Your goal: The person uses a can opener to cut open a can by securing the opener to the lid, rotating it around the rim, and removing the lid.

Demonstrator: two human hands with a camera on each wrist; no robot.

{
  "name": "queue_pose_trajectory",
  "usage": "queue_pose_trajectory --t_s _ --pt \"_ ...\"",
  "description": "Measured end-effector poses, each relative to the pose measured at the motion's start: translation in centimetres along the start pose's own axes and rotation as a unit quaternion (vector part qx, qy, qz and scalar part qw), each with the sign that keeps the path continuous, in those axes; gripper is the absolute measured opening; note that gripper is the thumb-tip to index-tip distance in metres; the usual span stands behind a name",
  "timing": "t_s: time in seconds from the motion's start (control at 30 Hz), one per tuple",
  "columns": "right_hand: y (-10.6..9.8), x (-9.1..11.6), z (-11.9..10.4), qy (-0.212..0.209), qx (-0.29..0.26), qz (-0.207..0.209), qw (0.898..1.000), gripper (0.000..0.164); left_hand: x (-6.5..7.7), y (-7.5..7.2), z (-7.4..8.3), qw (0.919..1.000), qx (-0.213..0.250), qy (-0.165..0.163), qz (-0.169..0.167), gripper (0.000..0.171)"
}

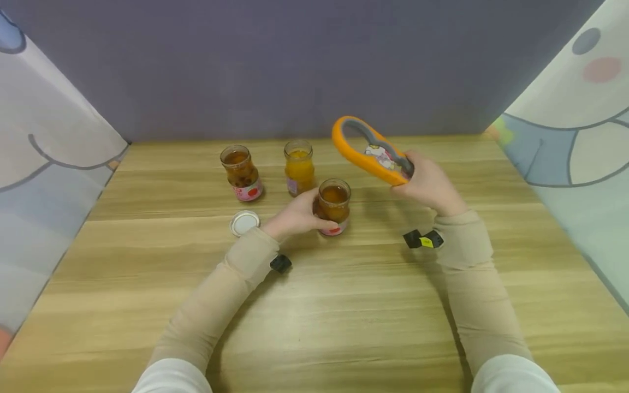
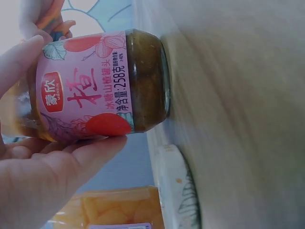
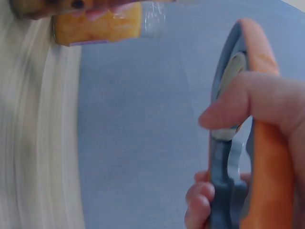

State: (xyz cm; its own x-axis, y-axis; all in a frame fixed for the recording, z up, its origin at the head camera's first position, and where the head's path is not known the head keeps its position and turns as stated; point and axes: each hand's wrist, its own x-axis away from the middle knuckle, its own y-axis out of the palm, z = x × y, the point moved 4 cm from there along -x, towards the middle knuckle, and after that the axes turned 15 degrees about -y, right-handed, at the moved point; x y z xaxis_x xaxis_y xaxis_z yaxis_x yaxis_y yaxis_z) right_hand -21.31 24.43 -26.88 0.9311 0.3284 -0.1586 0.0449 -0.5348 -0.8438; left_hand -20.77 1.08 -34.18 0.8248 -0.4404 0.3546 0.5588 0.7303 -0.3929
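Observation:
My left hand (image 1: 300, 215) grips a glass jar of hawthorn (image 1: 334, 202) around its side, the thumb in front near the pink label (image 2: 86, 86). This jar stands upright on the table with an uncovered mouth and dark amber liquid inside. Up and to the right of it, my right hand (image 1: 432, 183) holds an orange and grey jar opener (image 1: 354, 155) by its handle end, raised off the table. A printed lid (image 1: 382, 155) sits within the opener's loop; in the right wrist view my thumb lies across that lid (image 3: 233, 71).
Behind the left hand stands an uncovered jar of yellow fruit (image 1: 300, 169). Farther left is another uncovered dark jar (image 1: 242, 174) with a pink label. A white lid (image 1: 244, 222) lies on the wooden table (image 1: 344, 316) before it. A grey panel (image 1: 314, 71) rises along the back edge.

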Motion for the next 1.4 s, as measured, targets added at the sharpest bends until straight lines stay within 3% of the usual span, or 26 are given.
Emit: queue_pose_trajectory --t_s 0.23,0.43,0.63,0.8,1.07,1.4 --pt "-0.4 -0.3 0.6 0.023 -0.002 0.005 1.0 0.046 0.4 -0.6 0.1 0.9998 -0.007 0.0 0.016 0.064" --pt "-1.0 -0.1 0.9 0.038 -0.013 -0.008 0.999 0.05 0.0 -0.9 0.4 0.9993 0.004 0.014 0.034 0.059" --pt "-1.7 0.2 1.4 0.044 -0.016 0.005 0.999 0.052 -0.4 -1.0 0.8 0.9985 0.02 0.023 0.045 0.056" --pt "-2.0 0.3 1.7 0.041 -0.012 0.014 0.999 0.05 -1.0 -1.1 1.4 0.997 0.047 0.017 0.059 0.054" --pt "-2.5 0.4 2.1 0.052 0.002 0.03 0.998 0.053 -2.0 -2.0 2.8 0.9925 0.028 -0.006 0.119 0.052" --pt "-2.7 0.5 2.2 0.05 0.002 0.04 0.998 0.05 -3.3 -1.8 3.4 0.9879 0.057 -0.016 0.144 0.048"
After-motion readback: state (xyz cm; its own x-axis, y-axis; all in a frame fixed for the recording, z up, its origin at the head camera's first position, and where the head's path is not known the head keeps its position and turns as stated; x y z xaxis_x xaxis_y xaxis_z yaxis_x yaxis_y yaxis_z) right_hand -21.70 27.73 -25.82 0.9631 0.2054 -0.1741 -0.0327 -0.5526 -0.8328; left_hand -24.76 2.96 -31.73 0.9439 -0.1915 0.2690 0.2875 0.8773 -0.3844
